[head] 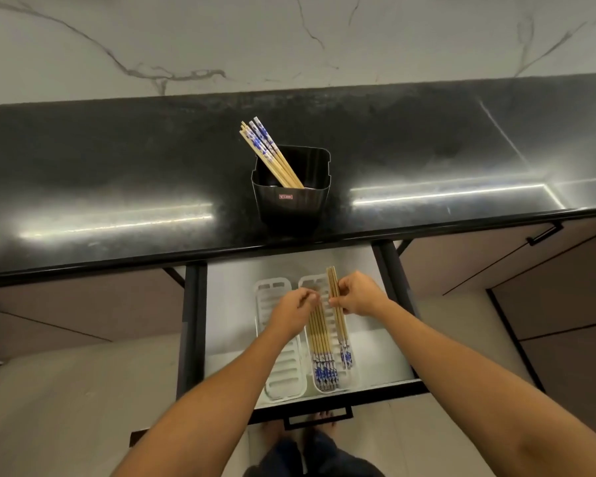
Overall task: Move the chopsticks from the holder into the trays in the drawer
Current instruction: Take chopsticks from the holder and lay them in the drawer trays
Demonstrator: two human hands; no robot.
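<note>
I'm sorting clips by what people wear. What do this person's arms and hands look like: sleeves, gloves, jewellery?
The left hand and right hand are bare: no gloves, rings or watch show. The left forearm and right forearm are uncovered too, with no sleeve in view up to the picture's edge. No bands or markings visible.

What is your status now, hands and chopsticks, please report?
Right hand grips a chopstick bundle over the right tray. Left hand at the laid chopsticks, grip unclear. Spare chopsticks in holder. Nothing blocking.

Head view, steeply down onto drawer (221, 304)
</note>
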